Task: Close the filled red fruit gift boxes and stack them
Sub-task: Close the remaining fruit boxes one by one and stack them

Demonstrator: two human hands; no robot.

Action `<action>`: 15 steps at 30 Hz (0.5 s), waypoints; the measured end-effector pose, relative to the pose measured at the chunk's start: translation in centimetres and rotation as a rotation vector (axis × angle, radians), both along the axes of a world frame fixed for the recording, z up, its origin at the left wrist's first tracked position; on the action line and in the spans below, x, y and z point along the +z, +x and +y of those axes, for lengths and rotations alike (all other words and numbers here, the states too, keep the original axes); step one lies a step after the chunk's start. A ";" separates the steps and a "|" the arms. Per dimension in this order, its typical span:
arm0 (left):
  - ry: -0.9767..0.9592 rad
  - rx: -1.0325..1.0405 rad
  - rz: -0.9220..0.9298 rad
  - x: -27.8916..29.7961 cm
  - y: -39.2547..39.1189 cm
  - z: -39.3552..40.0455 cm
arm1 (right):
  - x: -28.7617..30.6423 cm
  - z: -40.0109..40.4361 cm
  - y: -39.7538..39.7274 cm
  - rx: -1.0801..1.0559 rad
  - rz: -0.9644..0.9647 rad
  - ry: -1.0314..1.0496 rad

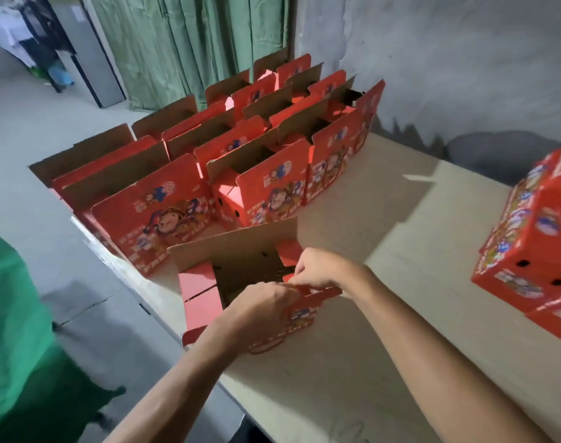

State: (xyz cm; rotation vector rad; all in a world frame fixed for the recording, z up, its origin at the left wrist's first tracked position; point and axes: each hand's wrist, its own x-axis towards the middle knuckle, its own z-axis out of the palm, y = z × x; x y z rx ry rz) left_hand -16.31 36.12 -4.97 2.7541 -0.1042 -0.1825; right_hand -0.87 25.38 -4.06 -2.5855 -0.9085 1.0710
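Pale, matte worktop [352, 219], long and flat. Behind, rows of open boxes [240, 148]: glossy red print outside, brown corrugated card inside, flaps upright. At right, closed stack [528, 251], near edge. Nearest, one open box [208, 282] at the front edge, far flap standing. Left grip [256, 305] and right grip [317, 270] both pinching its near printed flap [300, 314]. Best folded along the crease, tabs aligned, pressed evenly, thin card unbent.
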 end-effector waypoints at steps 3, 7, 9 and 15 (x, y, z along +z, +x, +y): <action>0.035 -0.122 -0.048 0.0 0.3 -4.8 | -0.6 -6.3 -0.5 -0.054 0.083 -0.070; 0.121 -0.281 -0.054 0.0 1.2 -10.8 | -1.1 -14.5 -1.6 -0.224 0.101 -0.106; 0.111 -0.371 -0.086 0.2 1.9 -13.8 | -1.2 -18.1 -2.2 -0.300 -0.014 -0.153; 0.104 -0.664 -0.155 0.3 3.7 -22.8 | -1.1 -28.4 -4.6 -0.506 -0.101 -0.292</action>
